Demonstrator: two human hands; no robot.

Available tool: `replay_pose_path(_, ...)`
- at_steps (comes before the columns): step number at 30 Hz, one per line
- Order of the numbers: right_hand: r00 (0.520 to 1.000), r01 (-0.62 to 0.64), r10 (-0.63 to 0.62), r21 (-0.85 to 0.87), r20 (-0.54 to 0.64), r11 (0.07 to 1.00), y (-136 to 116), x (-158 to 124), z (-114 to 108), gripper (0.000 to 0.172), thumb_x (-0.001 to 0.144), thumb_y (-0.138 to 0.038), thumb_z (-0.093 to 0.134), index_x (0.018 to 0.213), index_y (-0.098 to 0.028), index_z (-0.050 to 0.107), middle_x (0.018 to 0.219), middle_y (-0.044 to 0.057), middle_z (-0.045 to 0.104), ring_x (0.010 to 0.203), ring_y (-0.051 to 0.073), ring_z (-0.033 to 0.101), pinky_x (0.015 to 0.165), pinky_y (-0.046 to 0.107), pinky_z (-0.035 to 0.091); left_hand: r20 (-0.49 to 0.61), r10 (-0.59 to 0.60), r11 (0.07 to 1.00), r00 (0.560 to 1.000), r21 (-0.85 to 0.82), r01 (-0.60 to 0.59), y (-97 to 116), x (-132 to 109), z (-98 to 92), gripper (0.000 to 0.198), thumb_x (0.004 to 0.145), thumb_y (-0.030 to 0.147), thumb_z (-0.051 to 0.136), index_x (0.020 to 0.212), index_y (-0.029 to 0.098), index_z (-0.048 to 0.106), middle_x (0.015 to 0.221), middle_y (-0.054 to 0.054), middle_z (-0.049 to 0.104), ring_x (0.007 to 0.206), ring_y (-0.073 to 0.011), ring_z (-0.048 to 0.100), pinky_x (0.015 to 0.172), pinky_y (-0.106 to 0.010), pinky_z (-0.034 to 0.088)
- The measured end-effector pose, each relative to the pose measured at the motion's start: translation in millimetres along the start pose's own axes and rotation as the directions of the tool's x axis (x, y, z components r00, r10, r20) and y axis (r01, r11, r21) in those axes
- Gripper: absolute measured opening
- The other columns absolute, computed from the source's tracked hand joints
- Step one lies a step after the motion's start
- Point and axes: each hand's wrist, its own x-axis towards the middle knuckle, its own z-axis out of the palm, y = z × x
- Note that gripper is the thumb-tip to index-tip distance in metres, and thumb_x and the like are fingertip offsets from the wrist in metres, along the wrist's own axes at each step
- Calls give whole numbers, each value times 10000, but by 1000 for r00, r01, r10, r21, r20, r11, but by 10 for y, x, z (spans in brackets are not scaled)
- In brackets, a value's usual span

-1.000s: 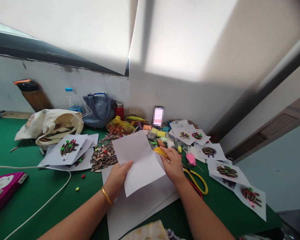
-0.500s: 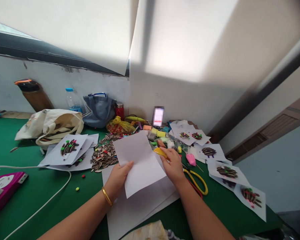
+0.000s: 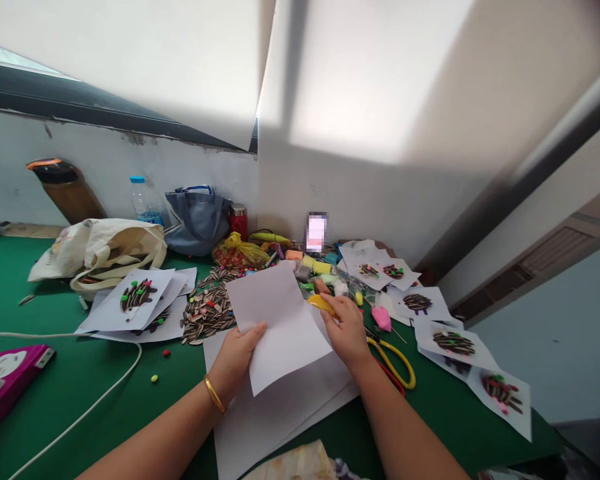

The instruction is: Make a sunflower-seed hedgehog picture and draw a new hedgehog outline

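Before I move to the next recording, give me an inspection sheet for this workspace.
Surface: green tabletop, crowded toward the back.
Work items: blank white sheet raised over other white papers; yellow tool, type unclear.
Clutter: striped sunflower seeds, seed-decorated papers on both sides, scissors, cream tote, blue bag.
Hands: left hand grips the sheet's left edge; right hand holds the yellow tool near its right edge.
Cables: white cable across the left side.
Surroundings: scuffed white wall behind.
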Motion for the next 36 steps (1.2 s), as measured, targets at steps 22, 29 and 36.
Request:
replay_pose_path(22,1000,2,-2,12,-14,1000,0,-16,20,342,892,-301,551,1221,-266,640,1027,66,617,981,234,565,900,412,449,31,-24,1000,999,-10,24,-44,20,-15,418,706,277,775,1066,98,662,853,-118,741,611,-205,681,537,-282,533)
replay_pose_path(29,1000,-9,9,14,-11,1000,15,-4,4,350,883,-287,560,1224,-264,639,1040,67,616,985,233,565,897,410,452,32,-37,999,999,-17,38,-17,5,-8,401,712,270,770,1059,98,662,814,-106,737,591,-197,676,522,-277,530)
replay_pose_path(36,1000,1,-1,23,3,1000,33,-8,16,347,888,-303,552,1223,-271,638,1029,68,617,982,236,567,894,410,456,45,-37,999,998,8,37,-12,-12,5,390,712,283,766,1045,105,669,812,-109,739,593,-205,674,528,-287,527)
